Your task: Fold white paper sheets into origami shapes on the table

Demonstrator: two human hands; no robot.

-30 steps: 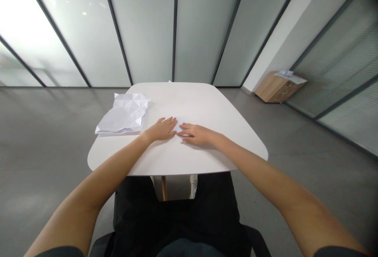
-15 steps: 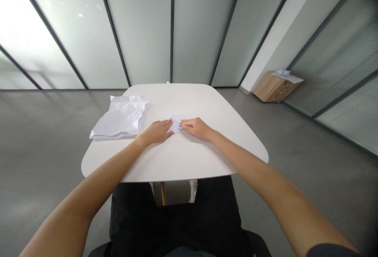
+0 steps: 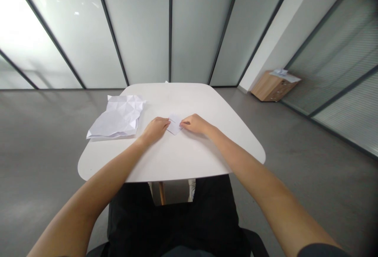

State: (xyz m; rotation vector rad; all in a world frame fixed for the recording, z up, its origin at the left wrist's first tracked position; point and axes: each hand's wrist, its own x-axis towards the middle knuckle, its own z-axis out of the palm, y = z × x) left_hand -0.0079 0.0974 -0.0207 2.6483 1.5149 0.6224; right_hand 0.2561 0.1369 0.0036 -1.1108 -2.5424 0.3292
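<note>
A small folded piece of white paper (image 3: 175, 124) lies in a diamond shape on the white table (image 3: 177, 158), one corner pointing toward me. My left hand (image 3: 157, 128) pinches its left corner between thumb and fingers. At the opposite corner, my right hand (image 3: 193, 124) has its fingers closed on the paper's edge. Fold lines run across the paper's face; the parts under my fingertips are hidden.
Creased white paper sheets (image 3: 119, 117) lie stacked at the table's left edge, slightly overhanging. A wooden cabinet (image 3: 274, 85) with papers on top stands on the floor at the far right. Frosted glass panels (image 3: 141, 32) rise behind the table.
My left hand has drawn back from lying flat over the paper to a pinch at its left corner, uncovering more of it. My right hand stays at the right corner. The view has shifted slightly.
</note>
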